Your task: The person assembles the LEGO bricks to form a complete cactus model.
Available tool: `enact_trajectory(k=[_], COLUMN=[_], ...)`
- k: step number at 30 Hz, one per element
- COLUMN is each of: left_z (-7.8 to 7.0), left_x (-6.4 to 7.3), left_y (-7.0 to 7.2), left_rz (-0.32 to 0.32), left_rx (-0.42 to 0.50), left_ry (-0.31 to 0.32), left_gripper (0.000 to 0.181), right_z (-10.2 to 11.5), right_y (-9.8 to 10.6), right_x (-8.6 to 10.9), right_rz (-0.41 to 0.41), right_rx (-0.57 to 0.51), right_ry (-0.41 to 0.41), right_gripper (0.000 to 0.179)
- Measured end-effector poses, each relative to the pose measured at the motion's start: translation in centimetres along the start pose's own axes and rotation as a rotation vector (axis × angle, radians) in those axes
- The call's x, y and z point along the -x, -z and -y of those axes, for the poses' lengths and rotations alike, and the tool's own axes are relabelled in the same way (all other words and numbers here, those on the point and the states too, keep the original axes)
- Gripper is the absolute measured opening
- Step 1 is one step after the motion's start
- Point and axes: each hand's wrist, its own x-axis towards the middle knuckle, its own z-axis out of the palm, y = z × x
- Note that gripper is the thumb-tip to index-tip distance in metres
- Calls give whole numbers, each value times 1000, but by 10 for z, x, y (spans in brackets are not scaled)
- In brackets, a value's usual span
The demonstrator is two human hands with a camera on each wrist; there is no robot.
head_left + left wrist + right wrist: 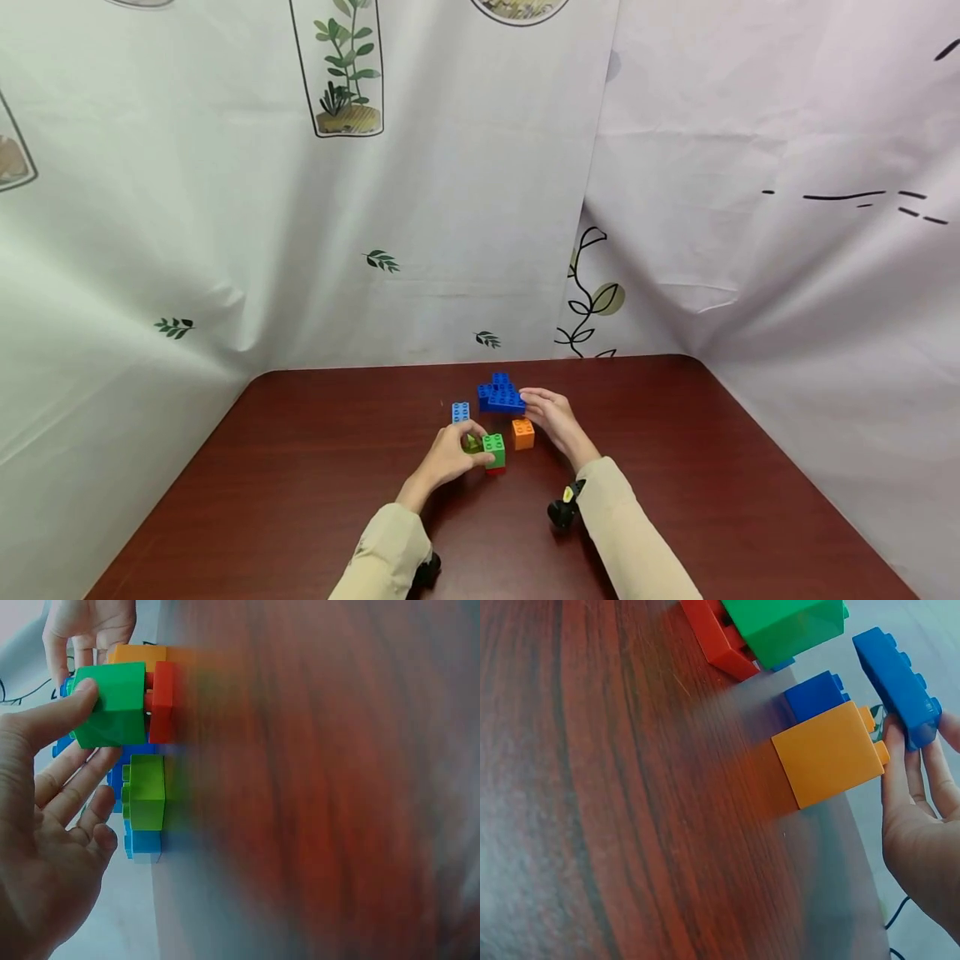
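Observation:
My left hand [448, 457] pinches a green building block [112, 703] between thumb and fingers. Just beneath it is a red block [163, 703], whose studs show in a narrow gap under the green one. With the fingertips of my right hand [922, 817] I grip one end of a long blue block [900, 688], which is raised above the table. In the head view it overlaps other blue blocks [500, 379] behind it. An orange block [522, 435] stands between my hands, nearer the right. Behind my left fingers, a lime green block [147, 793] is partly hidden in the head view.
A light blue block [461, 412] stands beyond my left hand. The dark red-brown table [300, 500] ends at a white patterned cloth [450, 208] hanging behind it. Black devices [562, 510] are strapped at both wrists, over beige sleeves [630, 525].

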Motion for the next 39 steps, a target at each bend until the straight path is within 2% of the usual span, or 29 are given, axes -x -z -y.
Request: enact_trajectory(k=[4,11,16,21,31,35,39], left_z=[1,0,-2,-4,-7,-9,-11], left_x=[-2,-7,-9,-9,-8,-8,-8], left_y=[-1,1,3,4,3,3,5], left_rz=[-48,-164,-196,-185,-95,-82,-81], left_rx=[-10,-98,-70,-15,83,84,46], left_ry=[-7,-5,-5,-19,31,44,34], left_gripper=[29,30,29,29,28,26,25], right_z=[1,3,3,3,5,4,2], right_y=[-1,-1,0,1,0,1,1], right_x=[1,3,3,4,6,6,6], right_rz=[0,2,0,3,4,2,1], right_rx=[-23,-47,-60,-75,-101,-108,-113], right_ry=[-2,3,6,3,2,10,25], right_gripper=[41,44,43,42,41,40,41])
